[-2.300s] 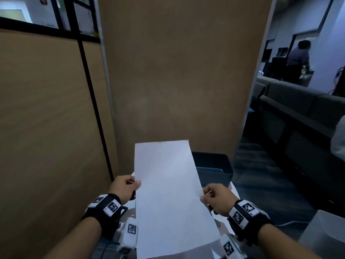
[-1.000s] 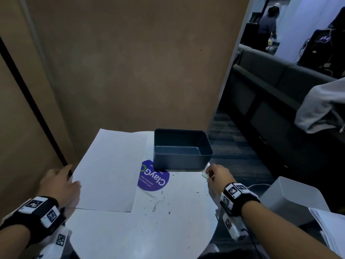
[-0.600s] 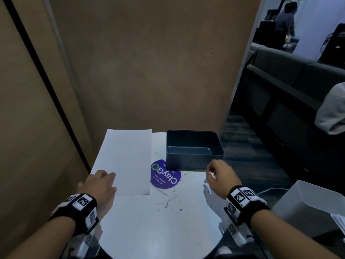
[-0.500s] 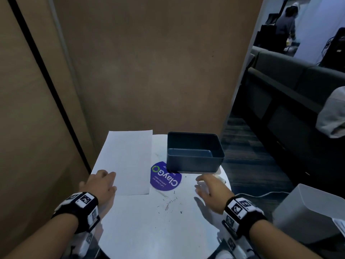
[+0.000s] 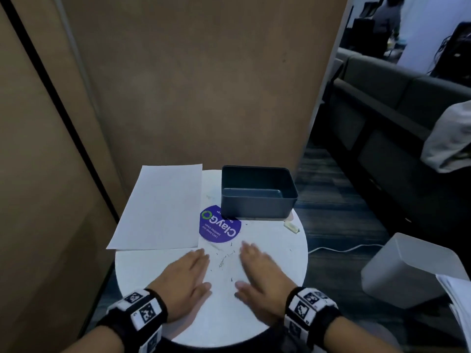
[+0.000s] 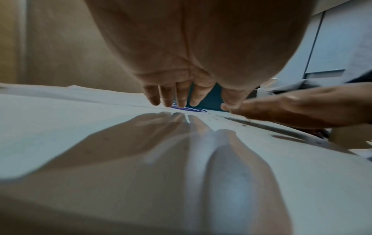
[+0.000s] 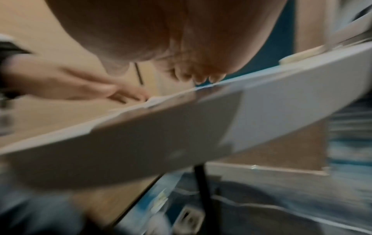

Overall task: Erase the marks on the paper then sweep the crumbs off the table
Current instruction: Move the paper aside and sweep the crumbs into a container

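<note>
A white sheet of paper [image 5: 163, 207] lies flat on the left back part of the round white table [image 5: 275, 240]. Dark eraser crumbs [image 5: 224, 261] are scattered in the table's middle, just below a purple round sticker [image 5: 220, 228]. My left hand [image 5: 186, 278] lies flat on the table left of the crumbs, fingers straight. My right hand [image 5: 260, 273] lies flat to their right, fingers straight and blurred. A small white eraser [image 5: 291, 227] rests near the table's right edge. In the left wrist view my left hand's fingers [image 6: 177, 95] point at the sticker.
A dark blue open box [image 5: 257, 197] stands at the table's back right. A brown partition wall [image 5: 198, 80] rises behind the table. A pale bin [image 5: 405, 271] stands on the floor to the right, and a dark sofa [image 5: 397, 103] beyond it.
The paper has been laid down on the table's left. My right hand let go of the eraser at the right edge. Both hands moved in to flank the crumbs.
</note>
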`<action>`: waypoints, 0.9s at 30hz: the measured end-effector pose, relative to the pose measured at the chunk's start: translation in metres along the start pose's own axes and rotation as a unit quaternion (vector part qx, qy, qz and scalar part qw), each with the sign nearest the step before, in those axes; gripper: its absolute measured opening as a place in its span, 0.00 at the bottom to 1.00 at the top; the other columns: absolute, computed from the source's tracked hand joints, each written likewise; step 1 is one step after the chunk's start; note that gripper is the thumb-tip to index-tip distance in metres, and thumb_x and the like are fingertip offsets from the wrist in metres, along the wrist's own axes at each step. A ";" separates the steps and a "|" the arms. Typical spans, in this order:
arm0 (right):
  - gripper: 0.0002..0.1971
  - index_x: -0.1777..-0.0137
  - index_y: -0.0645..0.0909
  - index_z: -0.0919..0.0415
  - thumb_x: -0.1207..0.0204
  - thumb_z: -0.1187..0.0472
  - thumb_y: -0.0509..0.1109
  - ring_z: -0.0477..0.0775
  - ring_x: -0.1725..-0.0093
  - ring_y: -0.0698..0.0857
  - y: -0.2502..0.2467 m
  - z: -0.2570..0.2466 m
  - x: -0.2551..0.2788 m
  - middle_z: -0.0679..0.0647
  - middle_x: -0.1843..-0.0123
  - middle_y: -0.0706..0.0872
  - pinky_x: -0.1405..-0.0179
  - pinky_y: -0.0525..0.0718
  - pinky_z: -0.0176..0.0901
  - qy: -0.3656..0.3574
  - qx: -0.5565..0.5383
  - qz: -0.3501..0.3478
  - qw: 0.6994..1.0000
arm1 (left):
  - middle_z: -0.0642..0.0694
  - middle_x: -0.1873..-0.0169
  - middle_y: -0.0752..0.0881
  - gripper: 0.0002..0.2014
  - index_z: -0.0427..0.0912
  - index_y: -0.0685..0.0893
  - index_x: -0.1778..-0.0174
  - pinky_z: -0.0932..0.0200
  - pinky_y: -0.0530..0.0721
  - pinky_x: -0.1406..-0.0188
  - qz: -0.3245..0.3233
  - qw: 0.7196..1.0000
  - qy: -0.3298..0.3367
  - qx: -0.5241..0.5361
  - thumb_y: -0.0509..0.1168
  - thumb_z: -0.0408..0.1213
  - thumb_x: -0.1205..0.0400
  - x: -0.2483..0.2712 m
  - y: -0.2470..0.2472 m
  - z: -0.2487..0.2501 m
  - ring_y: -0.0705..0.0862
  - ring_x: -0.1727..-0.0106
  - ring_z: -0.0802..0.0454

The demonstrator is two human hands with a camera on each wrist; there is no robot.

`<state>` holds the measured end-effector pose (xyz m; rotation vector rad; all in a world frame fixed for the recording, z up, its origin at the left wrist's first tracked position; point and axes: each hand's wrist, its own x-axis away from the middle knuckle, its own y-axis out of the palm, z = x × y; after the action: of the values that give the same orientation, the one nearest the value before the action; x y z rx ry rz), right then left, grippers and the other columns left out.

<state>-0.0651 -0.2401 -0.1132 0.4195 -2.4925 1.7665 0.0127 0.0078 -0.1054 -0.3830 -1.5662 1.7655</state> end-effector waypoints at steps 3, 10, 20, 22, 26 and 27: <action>0.39 0.13 0.36 0.58 0.16 0.36 0.40 0.52 0.14 0.34 -0.009 0.032 0.004 0.50 0.14 0.31 0.17 0.35 0.48 0.147 0.025 0.053 0.987 | 0.41 0.13 0.37 0.43 0.39 0.41 0.12 0.52 0.42 0.16 -0.092 0.995 -0.022 -0.023 0.40 0.64 0.17 -0.001 0.006 0.024 0.38 0.13 0.43; 0.39 0.12 0.39 0.56 0.16 0.35 0.42 0.48 0.15 0.33 0.007 0.015 0.018 0.45 0.17 0.31 0.14 0.38 0.49 -0.007 0.008 -0.018 1.000 | 0.46 0.14 0.32 0.53 0.41 0.37 0.13 0.57 0.35 0.20 -0.134 0.988 0.046 0.061 0.33 0.75 0.29 -0.001 0.002 0.058 0.32 0.14 0.49; 0.36 0.12 0.40 0.53 0.14 0.39 0.47 0.43 0.14 0.36 0.004 0.027 0.009 0.44 0.13 0.37 0.16 0.36 0.40 -0.010 -0.024 0.008 1.000 | 0.37 0.13 0.48 0.35 0.33 0.50 0.13 0.52 0.50 0.15 -0.063 0.998 0.017 0.003 0.52 0.51 0.10 -0.114 -0.029 0.054 0.49 0.13 0.43; 0.37 0.12 0.40 0.52 0.16 0.36 0.42 0.43 0.14 0.35 0.000 0.038 0.005 0.42 0.14 0.35 0.18 0.35 0.39 0.046 -0.032 0.055 0.997 | 0.36 0.13 0.49 0.34 0.33 0.50 0.14 0.50 0.52 0.15 -0.066 0.997 0.029 -0.020 0.52 0.49 0.10 -0.132 -0.030 0.060 0.50 0.13 0.42; 0.44 0.13 0.37 0.52 0.28 0.31 0.25 0.51 0.16 0.28 0.003 0.043 0.000 0.45 0.17 0.26 0.19 0.30 0.47 0.095 0.038 0.017 0.995 | 0.37 0.13 0.48 0.34 0.34 0.48 0.13 0.48 0.51 0.14 -0.066 0.996 0.016 -0.049 0.51 0.49 0.10 -0.147 -0.027 0.073 0.49 0.13 0.41; 0.44 0.13 0.36 0.52 0.28 0.31 0.25 0.51 0.16 0.27 0.003 0.040 0.000 0.46 0.17 0.26 0.19 0.30 0.48 0.098 0.044 0.008 0.994 | 0.38 0.13 0.46 0.35 0.34 0.47 0.13 0.48 0.51 0.14 -0.072 0.996 0.013 -0.050 0.51 0.50 0.10 -0.146 -0.026 0.075 0.48 0.13 0.42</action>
<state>-0.0619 -0.2764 -0.1296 0.2200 -2.2976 1.8311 0.0728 -0.1474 -0.1001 -0.3310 -1.6254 1.5708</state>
